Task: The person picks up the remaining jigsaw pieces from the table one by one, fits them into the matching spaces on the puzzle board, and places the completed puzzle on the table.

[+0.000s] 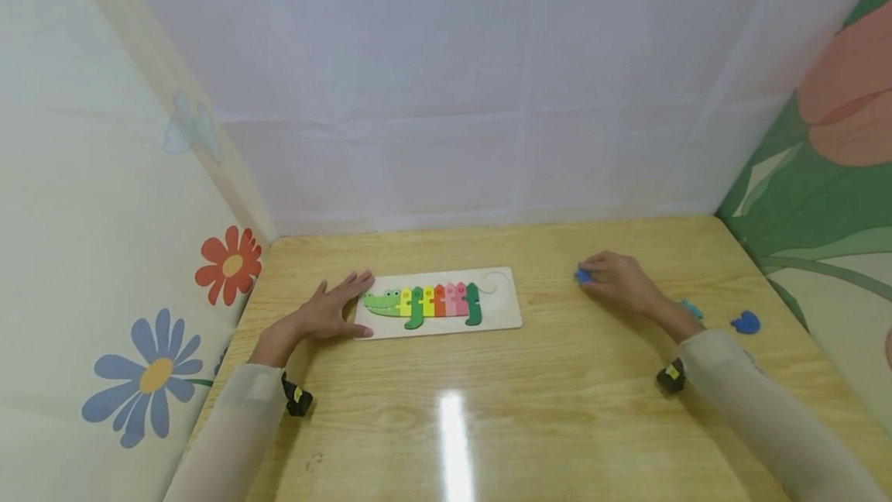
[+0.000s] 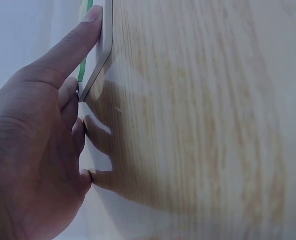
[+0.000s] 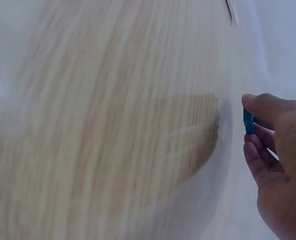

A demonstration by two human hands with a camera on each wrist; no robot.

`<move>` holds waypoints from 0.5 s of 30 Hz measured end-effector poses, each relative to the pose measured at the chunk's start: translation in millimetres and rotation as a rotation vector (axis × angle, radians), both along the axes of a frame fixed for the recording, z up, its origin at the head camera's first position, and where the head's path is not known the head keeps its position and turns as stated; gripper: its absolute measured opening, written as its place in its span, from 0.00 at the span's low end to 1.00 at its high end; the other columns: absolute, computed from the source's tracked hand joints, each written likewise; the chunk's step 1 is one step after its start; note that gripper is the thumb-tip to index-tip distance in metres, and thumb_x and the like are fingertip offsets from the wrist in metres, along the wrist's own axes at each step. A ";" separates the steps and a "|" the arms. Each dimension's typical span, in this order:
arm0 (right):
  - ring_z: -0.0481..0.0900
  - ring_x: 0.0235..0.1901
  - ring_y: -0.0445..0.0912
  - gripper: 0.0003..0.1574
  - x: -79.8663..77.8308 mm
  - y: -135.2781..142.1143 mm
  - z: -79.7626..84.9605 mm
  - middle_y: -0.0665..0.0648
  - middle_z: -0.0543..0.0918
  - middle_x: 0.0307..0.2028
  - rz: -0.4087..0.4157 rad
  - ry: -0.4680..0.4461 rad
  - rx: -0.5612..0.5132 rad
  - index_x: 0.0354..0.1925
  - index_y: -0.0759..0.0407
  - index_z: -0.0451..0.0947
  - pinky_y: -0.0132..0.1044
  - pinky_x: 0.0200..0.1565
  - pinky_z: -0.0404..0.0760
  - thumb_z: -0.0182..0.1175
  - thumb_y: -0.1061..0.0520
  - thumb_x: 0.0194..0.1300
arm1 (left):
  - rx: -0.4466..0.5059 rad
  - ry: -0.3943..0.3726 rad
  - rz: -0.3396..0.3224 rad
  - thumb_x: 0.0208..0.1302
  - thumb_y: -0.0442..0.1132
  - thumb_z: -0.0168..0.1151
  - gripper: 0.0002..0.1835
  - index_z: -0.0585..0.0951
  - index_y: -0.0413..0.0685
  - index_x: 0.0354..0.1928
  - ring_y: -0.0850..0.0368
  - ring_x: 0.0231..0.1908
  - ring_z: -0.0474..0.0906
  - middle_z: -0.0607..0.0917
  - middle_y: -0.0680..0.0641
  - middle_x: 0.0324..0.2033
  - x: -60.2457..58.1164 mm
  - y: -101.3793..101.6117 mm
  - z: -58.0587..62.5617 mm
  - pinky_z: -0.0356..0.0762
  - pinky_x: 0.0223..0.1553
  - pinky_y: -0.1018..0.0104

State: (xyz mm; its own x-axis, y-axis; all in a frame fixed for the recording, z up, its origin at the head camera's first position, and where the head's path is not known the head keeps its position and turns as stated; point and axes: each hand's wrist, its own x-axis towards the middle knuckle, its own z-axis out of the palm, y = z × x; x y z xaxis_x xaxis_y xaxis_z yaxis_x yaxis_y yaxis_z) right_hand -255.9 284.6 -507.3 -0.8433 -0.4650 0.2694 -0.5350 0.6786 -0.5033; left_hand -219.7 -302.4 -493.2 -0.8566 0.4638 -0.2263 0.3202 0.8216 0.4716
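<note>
A crocodile puzzle board [image 1: 376,329] lies on the wooden table, with a green head piece and several coloured body pieces set in it. At its right end a curled tail outline [image 1: 496,282] shows bare board. My left hand [image 1: 327,312] rests at the board's left end, thumb and fingers spread along its edges; in the left wrist view the thumb [image 2: 73,47] lies along the board's edge. To the right of the board, my right hand [image 1: 620,281] pinches a blue puzzle piece [image 1: 583,275] between thumb and fingers, above the table in the right wrist view.
Beyond the right wrist lie a teal piece [image 1: 691,309], partly hidden by the arm, and a dark blue piece [image 1: 748,322]. Something small shows beside the right sleeve [image 1: 753,409]. A white cloth wall [image 1: 418,99] stands behind the table, with flowered panels on both sides.
</note>
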 end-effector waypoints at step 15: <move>0.87 0.49 0.66 0.22 6.3 -23.2 7.2 0.71 0.88 0.49 0.060 0.024 -0.063 0.52 0.75 0.85 0.61 0.54 0.85 0.76 0.69 0.60 | 0.047 -0.016 -0.023 0.65 0.57 0.75 0.59 0.52 0.38 0.84 0.32 0.83 0.39 0.48 0.35 0.84 -0.8 -0.3 -1.7 0.30 0.77 0.27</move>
